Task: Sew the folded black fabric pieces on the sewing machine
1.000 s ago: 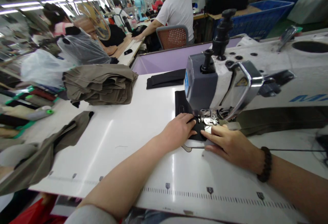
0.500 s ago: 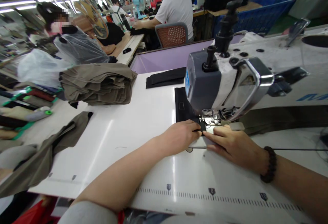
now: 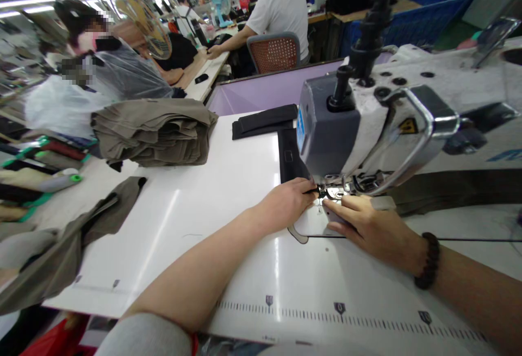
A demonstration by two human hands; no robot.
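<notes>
A black fabric piece (image 3: 289,156) with a small stitched rectangle lies under the head of a sewing machine (image 3: 328,122). Its near end is at the presser foot (image 3: 332,192). My left hand (image 3: 287,203) has its fingers bent and pressed together on that near end, just left of the needle area. Right of the foot, my right hand (image 3: 369,224) lies with fingers stretched out over the metal plate, index fingertip close to the foot. Whether that fingertip touches the fabric is hard to see. A dark beaded bracelet (image 3: 427,261) circles my right wrist.
Behind the fabric lie folded black pieces (image 3: 265,120). A stack of olive-brown cloth pieces (image 3: 155,133) stands on the left of the white table (image 3: 196,269), and an olive strip (image 3: 457,190) lies behind my right hand. Other people sit at work beyond the purple partition (image 3: 253,94).
The black fabric has slid away from me under the foot, so less of it shows in front. My left hand has moved slightly forward with it; my right hand has barely shifted.
</notes>
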